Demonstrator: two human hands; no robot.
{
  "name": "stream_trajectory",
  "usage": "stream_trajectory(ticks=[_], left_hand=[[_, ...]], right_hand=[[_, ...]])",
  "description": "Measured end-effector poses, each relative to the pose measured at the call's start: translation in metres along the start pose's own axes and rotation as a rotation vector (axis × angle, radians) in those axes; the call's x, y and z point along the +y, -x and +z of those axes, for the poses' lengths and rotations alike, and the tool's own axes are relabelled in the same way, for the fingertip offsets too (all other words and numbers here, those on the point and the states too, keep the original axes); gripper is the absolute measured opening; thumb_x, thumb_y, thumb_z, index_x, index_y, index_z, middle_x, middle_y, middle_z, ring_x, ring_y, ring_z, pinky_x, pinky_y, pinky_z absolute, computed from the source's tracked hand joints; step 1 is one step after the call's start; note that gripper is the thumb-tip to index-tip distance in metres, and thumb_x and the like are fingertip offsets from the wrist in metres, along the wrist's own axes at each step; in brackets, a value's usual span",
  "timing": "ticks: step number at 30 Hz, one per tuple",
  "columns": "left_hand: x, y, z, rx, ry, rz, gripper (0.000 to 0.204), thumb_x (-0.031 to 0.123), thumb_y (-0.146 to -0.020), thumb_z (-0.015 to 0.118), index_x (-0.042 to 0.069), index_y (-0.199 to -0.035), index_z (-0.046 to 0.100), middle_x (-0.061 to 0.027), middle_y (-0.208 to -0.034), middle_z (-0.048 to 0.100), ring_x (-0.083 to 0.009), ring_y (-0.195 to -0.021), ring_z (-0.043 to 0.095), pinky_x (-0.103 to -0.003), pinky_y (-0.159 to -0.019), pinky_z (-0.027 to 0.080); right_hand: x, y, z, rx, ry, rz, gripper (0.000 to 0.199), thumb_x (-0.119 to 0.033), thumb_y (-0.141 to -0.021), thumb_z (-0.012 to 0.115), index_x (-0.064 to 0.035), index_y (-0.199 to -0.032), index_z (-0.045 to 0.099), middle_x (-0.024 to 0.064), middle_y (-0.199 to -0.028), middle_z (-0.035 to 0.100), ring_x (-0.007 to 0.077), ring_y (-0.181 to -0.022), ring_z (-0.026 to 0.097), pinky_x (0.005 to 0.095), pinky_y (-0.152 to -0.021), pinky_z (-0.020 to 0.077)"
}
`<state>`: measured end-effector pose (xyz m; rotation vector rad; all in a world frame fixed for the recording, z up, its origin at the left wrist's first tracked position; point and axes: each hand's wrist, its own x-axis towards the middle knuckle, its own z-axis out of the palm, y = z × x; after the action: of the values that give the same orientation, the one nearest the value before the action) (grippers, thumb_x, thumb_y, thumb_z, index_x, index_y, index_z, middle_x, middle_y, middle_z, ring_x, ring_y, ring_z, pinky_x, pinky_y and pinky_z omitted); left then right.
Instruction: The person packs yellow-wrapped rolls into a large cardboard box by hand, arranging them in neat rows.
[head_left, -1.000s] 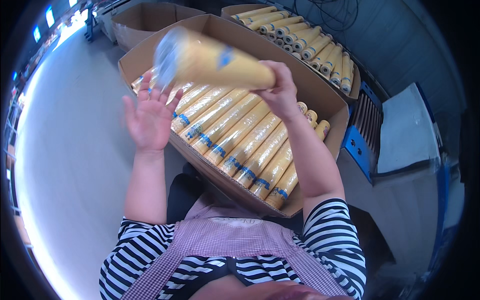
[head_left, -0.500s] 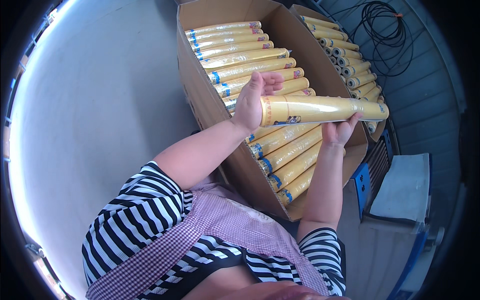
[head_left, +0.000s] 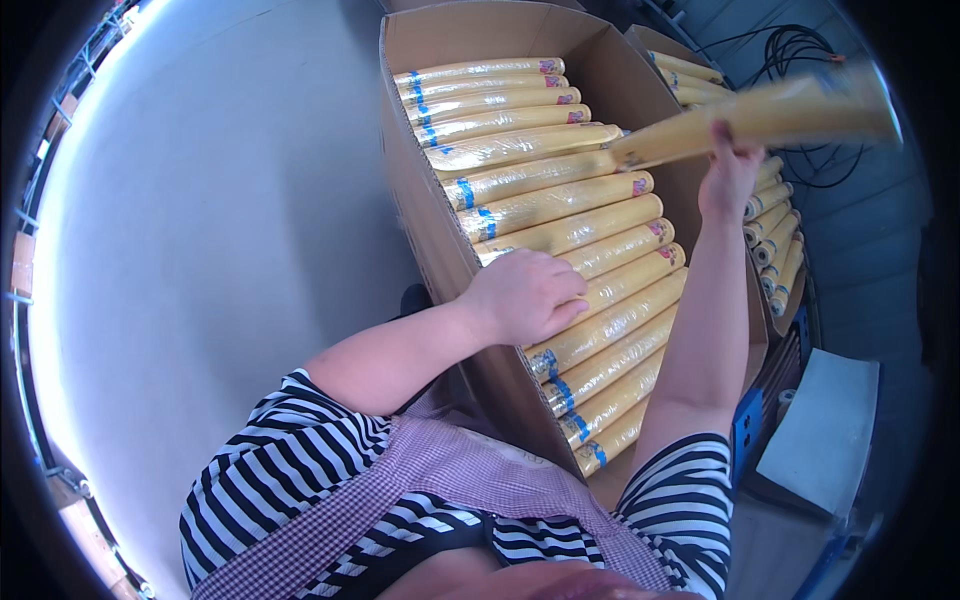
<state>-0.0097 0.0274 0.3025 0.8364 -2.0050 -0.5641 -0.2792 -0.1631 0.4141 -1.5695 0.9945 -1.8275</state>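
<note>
A yellow plastic-wrapped roll [head_left: 770,112], smeared by motion, is held up over the box's far right side. My right hand [head_left: 732,180] grips it from below, near its middle. Lower down, the curled fingers of my left hand [head_left: 530,297] close over the end of a yellow roll in the box; its fingertips are partly hidden. Around that hand, similar shiny yellow rolls [head_left: 560,205] with blue marks near one end lie side by side in a large open cardboard box [head_left: 425,215].
A second cardboard box [head_left: 660,42] with more yellow rolls stands to the right. Beyond it hangs a coil of black cable [head_left: 800,50] by a ribbed wall. At the lower right is a pale sheet [head_left: 825,425] beside blue parts. Grey floor [head_left: 270,180] stretches to the left.
My right hand has carried the roll up and to the right. My left hand has come away from that roll's end and moved down onto the rolls in the box.
</note>
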Motion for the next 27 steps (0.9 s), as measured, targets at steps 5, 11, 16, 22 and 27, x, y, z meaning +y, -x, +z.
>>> stream_trajectory(ticks=[5, 11, 16, 22, 27], left_hand=[[0.008, -0.016, -0.001, -0.343, -0.125, -0.166, 0.028, 0.036, -0.096, 0.065, 0.011, -0.109, 0.068, -0.0103, -0.090, 0.071, -0.0318, -0.088, 0.071, -0.045, -0.077, 0.056], [0.005, -0.020, -0.006, -0.464, 0.056, -0.200, 0.032, 0.034, -0.092, 0.069, 0.004, -0.104, 0.066, -0.0131, -0.089, 0.070, -0.0324, -0.085, 0.070, -0.045, -0.078, 0.056], [-0.003, -0.017, -0.004, -0.452, 0.050, -0.199, 0.031, 0.029, -0.084, 0.074, 0.001, -0.096, 0.067, -0.0128, -0.086, 0.069, -0.0317, -0.084, 0.069, -0.043, -0.079, 0.055], [-0.002, -0.016, -0.005, -0.429, 0.060, -0.172, 0.030, 0.029, -0.085, 0.073, 0.002, -0.097, 0.067, -0.0127, -0.087, 0.069, -0.0318, -0.086, 0.069, -0.043, -0.081, 0.054], [0.004, -0.024, -0.012, -0.612, 0.000, -0.230, 0.031, 0.033, -0.087, 0.072, 0.004, -0.099, 0.071, -0.0137, -0.091, 0.071, -0.0329, -0.090, 0.070, -0.045, -0.084, 0.056]], right_hand=[[0.094, -0.031, 0.117, -0.505, 1.105, -0.380, 0.055, -0.013, -0.080, 0.085, -0.0174, -0.131, 0.063, 0.0042, -0.131, 0.063, 0.0295, -0.134, 0.052, 0.0607, -0.119, 0.0306], [0.192, 0.004, 0.196, -1.153, 1.404, -0.007, 0.048, -0.023, -0.095, 0.065, -0.0241, -0.142, 0.058, 0.0116, -0.143, 0.058, 0.0336, -0.147, 0.039, 0.0677, -0.124, 0.0137], [0.208, 0.025, 0.221, -1.207, 1.325, 0.348, 0.065, -0.037, -0.090, 0.057, -0.0288, -0.153, 0.048, 0.0135, -0.156, 0.046, 0.0345, -0.152, 0.031, 0.0634, -0.125, 0.0109], [0.209, 0.028, 0.219, -1.169, 1.289, 0.326, 0.085, -0.074, -0.089, 0.052, -0.0253, -0.158, 0.042, 0.0179, -0.161, 0.039, 0.0366, -0.154, 0.024, 0.0656, -0.124, 0.0056], [0.218, 0.066, 0.218, -0.819, 1.285, 0.171, 0.095, -0.085, -0.089, 0.042, -0.0239, -0.162, 0.034, 0.0230, -0.166, 0.027, 0.0395, -0.157, 0.016, 0.0677, -0.123, 0.0050]])
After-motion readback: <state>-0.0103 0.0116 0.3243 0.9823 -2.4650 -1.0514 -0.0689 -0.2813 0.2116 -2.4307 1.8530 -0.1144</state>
